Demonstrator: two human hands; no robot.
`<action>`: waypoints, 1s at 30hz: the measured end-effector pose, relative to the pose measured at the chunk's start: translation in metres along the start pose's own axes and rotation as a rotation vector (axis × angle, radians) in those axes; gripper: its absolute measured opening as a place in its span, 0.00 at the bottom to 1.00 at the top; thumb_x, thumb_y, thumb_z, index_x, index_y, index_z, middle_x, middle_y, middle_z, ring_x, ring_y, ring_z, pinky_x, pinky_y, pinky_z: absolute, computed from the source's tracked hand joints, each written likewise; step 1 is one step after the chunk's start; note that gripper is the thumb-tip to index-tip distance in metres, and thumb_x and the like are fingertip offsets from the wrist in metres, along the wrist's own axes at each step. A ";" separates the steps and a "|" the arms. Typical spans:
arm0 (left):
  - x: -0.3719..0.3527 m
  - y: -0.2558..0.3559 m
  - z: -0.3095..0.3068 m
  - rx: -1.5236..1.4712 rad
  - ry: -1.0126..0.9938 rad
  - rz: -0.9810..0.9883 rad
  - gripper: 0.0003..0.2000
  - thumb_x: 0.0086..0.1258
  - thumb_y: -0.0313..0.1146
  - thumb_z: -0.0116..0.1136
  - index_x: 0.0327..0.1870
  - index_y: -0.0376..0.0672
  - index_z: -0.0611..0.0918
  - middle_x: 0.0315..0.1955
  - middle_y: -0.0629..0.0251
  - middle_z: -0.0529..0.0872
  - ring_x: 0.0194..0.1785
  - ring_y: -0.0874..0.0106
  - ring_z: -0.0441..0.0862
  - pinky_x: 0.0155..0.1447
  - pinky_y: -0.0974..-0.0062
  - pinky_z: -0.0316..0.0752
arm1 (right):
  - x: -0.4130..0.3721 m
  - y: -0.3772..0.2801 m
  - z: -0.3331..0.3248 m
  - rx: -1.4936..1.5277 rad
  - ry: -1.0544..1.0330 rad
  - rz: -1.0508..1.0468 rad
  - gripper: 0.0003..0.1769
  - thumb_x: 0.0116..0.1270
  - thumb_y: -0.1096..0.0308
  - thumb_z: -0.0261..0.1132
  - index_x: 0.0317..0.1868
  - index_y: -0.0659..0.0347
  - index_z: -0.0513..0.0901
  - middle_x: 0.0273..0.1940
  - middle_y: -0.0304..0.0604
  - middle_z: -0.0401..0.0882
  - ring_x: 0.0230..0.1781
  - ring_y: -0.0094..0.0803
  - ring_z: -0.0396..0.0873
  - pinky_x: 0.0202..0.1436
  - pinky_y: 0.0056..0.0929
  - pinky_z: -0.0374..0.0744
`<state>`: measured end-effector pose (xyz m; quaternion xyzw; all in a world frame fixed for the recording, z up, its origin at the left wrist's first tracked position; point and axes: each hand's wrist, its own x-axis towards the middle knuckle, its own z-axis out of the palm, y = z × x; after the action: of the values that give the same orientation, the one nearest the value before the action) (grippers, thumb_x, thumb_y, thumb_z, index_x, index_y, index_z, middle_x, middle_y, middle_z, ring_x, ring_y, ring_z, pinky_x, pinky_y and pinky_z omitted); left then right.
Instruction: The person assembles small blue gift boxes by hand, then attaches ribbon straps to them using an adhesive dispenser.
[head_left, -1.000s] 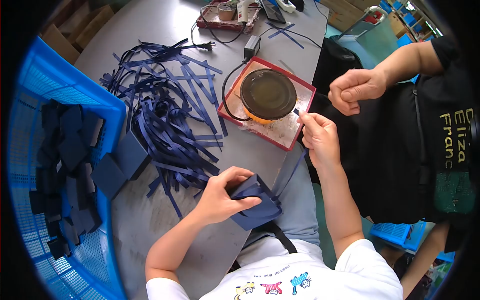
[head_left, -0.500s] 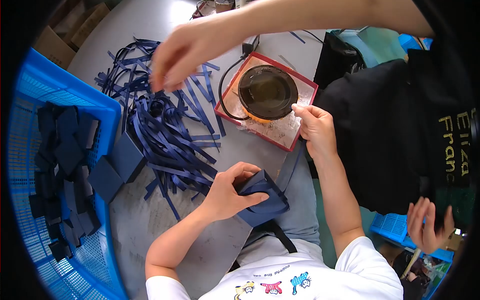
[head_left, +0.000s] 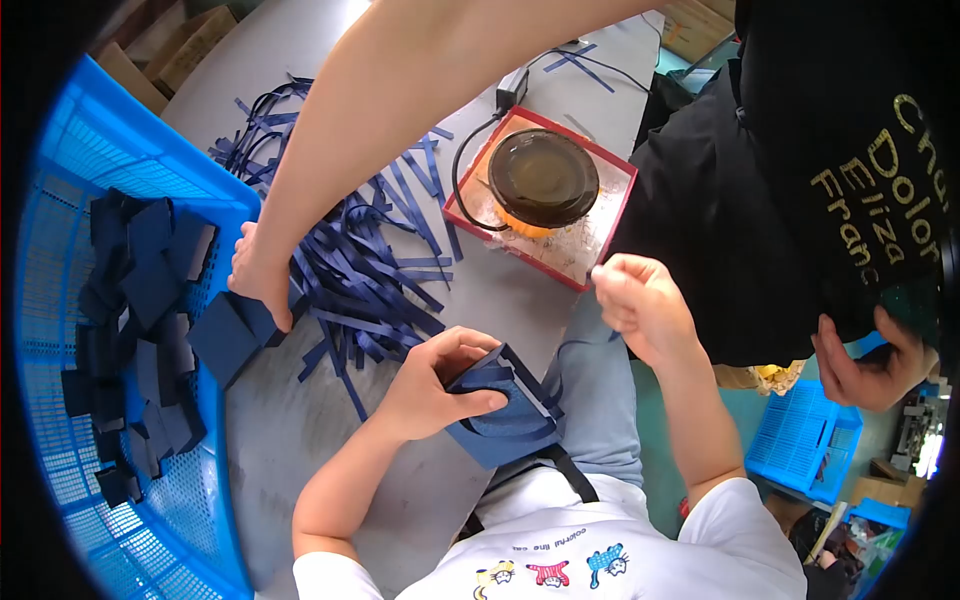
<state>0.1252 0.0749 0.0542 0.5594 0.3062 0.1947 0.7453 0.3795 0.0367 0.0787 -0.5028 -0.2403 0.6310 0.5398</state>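
My left hand point(head_left: 440, 385) grips a navy box point(head_left: 500, 435) above my lap, thumb across its near face. Loops of navy ribbon stand on the box, and a pale edge shows along its right side. My right hand point(head_left: 648, 308) is closed in a pinch, just off the lower right corner of the red-rimmed tray point(head_left: 540, 262). A thin navy ribbon point(head_left: 585, 343) runs from the box up to its fingers; the pinched end is mostly hidden. Inside the tray sits a round dark pot point(head_left: 543, 178) of brownish liquid, with a black cable beside it.
A co-worker's arm point(head_left: 400, 100) crosses the table to navy boxes point(head_left: 225, 335) by a blue crate point(head_left: 225, 440) of similar boxes. Cut navy ribbons point(head_left: 370, 270) lie heaped mid-table. The co-worker's other hand point(head_left: 870, 365) is at right, above blue baskets point(head_left: 805, 435).
My right hand has moved down, away from the pot's rim. My left hand has tilted the box slightly. The co-worker's arm has swept down-left from above the ribbons to the boxes.
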 end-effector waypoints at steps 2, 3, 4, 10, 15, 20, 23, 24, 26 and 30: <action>-0.012 0.007 0.001 -0.030 0.001 -0.002 0.25 0.48 0.25 0.71 0.49 0.39 0.75 0.36 0.65 0.82 0.40 0.80 0.77 0.48 0.82 0.70 | -0.019 -0.008 0.020 -0.243 -0.063 0.025 0.08 0.58 0.70 0.66 0.24 0.63 0.80 0.18 0.28 0.70 0.16 0.11 0.61 0.18 0.13 0.57; -0.018 0.009 0.001 -0.023 0.008 -0.006 0.25 0.48 0.25 0.71 0.49 0.39 0.75 0.36 0.65 0.82 0.40 0.80 0.77 0.48 0.82 0.70 | -0.026 -0.008 0.027 -0.356 -0.108 -0.004 0.07 0.57 0.70 0.67 0.24 0.64 0.81 0.18 0.29 0.72 0.17 0.11 0.64 0.20 0.13 0.60; -0.025 0.010 0.001 -0.016 0.007 -0.011 0.26 0.47 0.26 0.72 0.50 0.39 0.75 0.37 0.64 0.82 0.41 0.79 0.78 0.49 0.82 0.70 | -0.033 -0.009 0.037 -0.468 -0.153 -0.034 0.07 0.56 0.70 0.68 0.24 0.65 0.81 0.19 0.31 0.74 0.19 0.12 0.67 0.21 0.13 0.63; -0.050 0.022 0.012 0.000 0.022 0.033 0.28 0.44 0.28 0.74 0.49 0.36 0.75 0.38 0.61 0.82 0.44 0.76 0.79 0.52 0.78 0.71 | -0.057 -0.017 0.072 -0.729 -0.342 -0.113 0.06 0.52 0.73 0.68 0.23 0.68 0.81 0.18 0.35 0.75 0.19 0.14 0.69 0.21 0.14 0.63; -0.057 0.025 0.013 0.048 0.009 0.088 0.28 0.43 0.28 0.75 0.49 0.35 0.76 0.38 0.61 0.82 0.43 0.75 0.80 0.51 0.78 0.72 | -0.060 -0.013 0.080 -0.893 -0.424 -0.223 0.08 0.51 0.70 0.66 0.24 0.68 0.80 0.20 0.44 0.78 0.17 0.26 0.72 0.21 0.21 0.69; -0.061 0.024 0.014 0.045 0.012 0.127 0.28 0.42 0.29 0.75 0.48 0.34 0.76 0.37 0.61 0.82 0.43 0.75 0.80 0.51 0.78 0.73 | -0.061 -0.010 0.084 -0.924 -0.432 -0.255 0.12 0.48 0.67 0.63 0.24 0.71 0.79 0.21 0.53 0.77 0.19 0.41 0.76 0.28 0.30 0.74; -0.063 0.022 0.014 0.023 0.016 0.113 0.29 0.42 0.29 0.76 0.48 0.34 0.76 0.38 0.62 0.81 0.43 0.75 0.80 0.51 0.78 0.73 | -0.060 -0.007 0.083 -1.011 -0.426 -0.387 0.10 0.51 0.69 0.67 0.21 0.67 0.77 0.20 0.44 0.78 0.19 0.30 0.76 0.21 0.22 0.74; -0.063 0.021 0.014 0.017 0.018 0.127 0.29 0.42 0.29 0.76 0.48 0.33 0.77 0.38 0.63 0.81 0.43 0.75 0.80 0.51 0.78 0.73 | -0.060 -0.007 0.084 -1.012 -0.426 -0.388 0.10 0.51 0.69 0.67 0.21 0.67 0.77 0.20 0.44 0.78 0.19 0.30 0.76 0.21 0.22 0.74; -0.064 0.019 0.014 0.025 0.026 0.166 0.28 0.42 0.29 0.76 0.48 0.33 0.77 0.39 0.64 0.81 0.43 0.75 0.80 0.51 0.78 0.73 | -0.061 -0.007 0.085 -1.082 -0.398 -0.454 0.10 0.50 0.69 0.67 0.21 0.67 0.77 0.20 0.44 0.78 0.19 0.31 0.77 0.21 0.22 0.74; -0.064 0.014 0.015 0.022 0.037 0.159 0.28 0.43 0.27 0.75 0.48 0.34 0.76 0.39 0.64 0.80 0.42 0.76 0.80 0.50 0.79 0.73 | -0.063 -0.008 0.089 -1.210 -0.363 -0.378 0.09 0.49 0.68 0.68 0.27 0.65 0.78 0.24 0.43 0.79 0.25 0.32 0.78 0.28 0.25 0.76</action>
<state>0.0887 0.0275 0.0853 0.5865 0.2768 0.2601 0.7154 0.2978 0.0019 0.1426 -0.5523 -0.7239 0.3536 0.2142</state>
